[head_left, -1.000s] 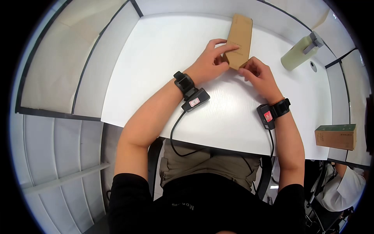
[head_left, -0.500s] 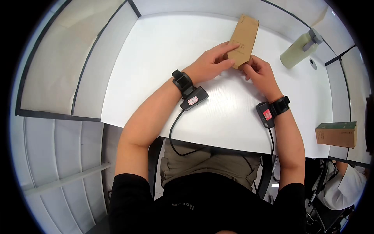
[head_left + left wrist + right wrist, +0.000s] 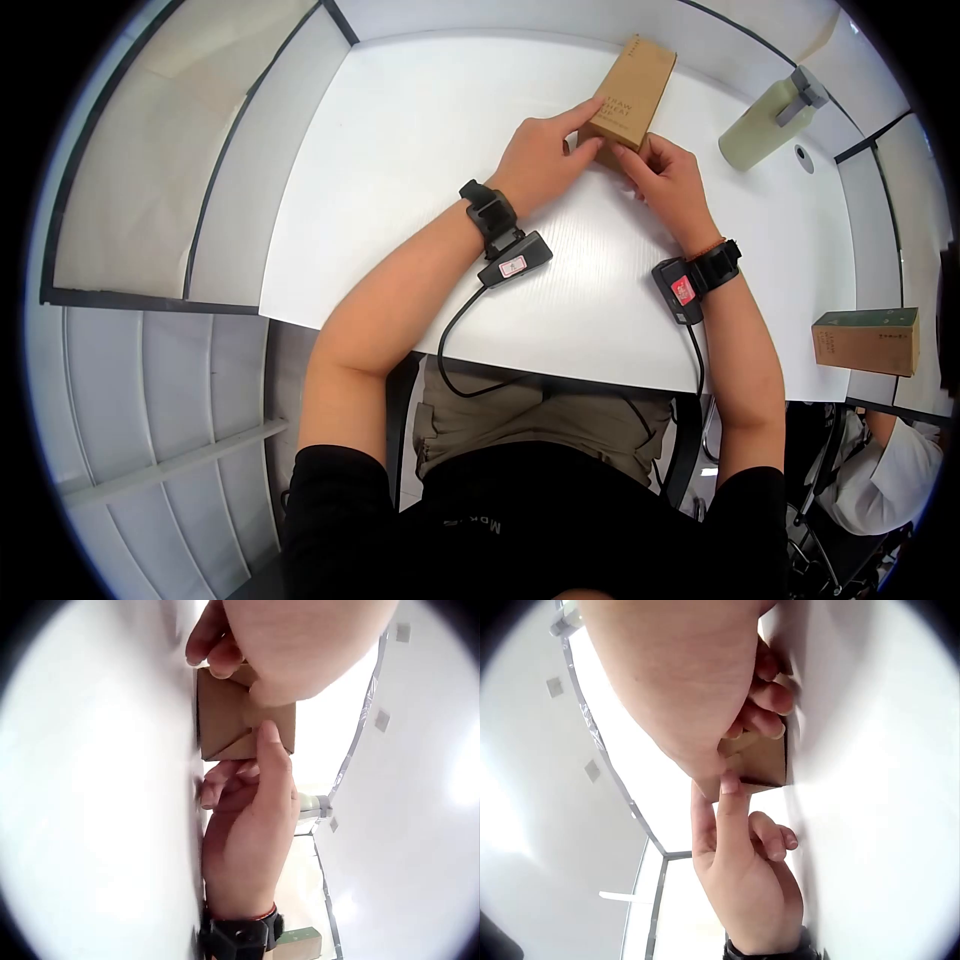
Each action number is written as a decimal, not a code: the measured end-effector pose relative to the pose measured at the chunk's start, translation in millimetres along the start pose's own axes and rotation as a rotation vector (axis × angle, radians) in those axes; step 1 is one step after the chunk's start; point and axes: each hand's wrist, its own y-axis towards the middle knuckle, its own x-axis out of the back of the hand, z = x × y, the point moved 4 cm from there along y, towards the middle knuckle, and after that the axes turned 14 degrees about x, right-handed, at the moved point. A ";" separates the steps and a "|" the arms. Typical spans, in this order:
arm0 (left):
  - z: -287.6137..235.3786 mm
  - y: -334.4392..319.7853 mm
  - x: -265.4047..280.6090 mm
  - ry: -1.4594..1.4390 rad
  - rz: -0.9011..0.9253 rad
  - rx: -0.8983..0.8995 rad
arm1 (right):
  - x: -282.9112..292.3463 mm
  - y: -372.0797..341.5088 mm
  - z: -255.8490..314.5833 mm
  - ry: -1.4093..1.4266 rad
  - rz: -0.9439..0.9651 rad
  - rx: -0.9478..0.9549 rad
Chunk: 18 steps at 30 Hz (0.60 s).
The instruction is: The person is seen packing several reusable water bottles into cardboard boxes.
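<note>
A brown cardboard box (image 3: 640, 85) with printed lettering lies lengthwise toward the back of the white table. My left hand (image 3: 540, 155) holds its near left corner, index finger along the upper edge and thumb at the near end. From the other side my right hand (image 3: 672, 190) grips the near right corner, its thumb on that same end. In the left wrist view, folded flaps (image 3: 221, 712) with slanting creases cover the end face, both thumbs over them. The right wrist view shows a strip of the box (image 3: 765, 761) between the hands; the rest is hidden.
A pale green bottle (image 3: 765, 130) with a grey lid stands at the back right, next to a cable hole (image 3: 804, 159). Another brown and green box (image 3: 866, 342) sits at the right edge. Low partitions (image 3: 500, 20) border the white table (image 3: 400, 180).
The box's far end has swung to the right. Its near end, pointed in outline before, now looks squared off with the end face visible. My left thumb has moved onto that end.
</note>
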 end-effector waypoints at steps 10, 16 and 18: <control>4.8 0.9 -3.5 -0.039 0.040 -0.021 | 7.6 1.8 0.9 -0.336 -0.054 0.177; 5.5 3.9 -9.5 -0.007 -0.014 0.013 | 4.9 3.9 12.4 -0.489 -0.027 0.152; 3.6 3.5 -8.5 0.009 -0.025 0.013 | 3.5 4.4 12.8 -0.521 -0.009 0.190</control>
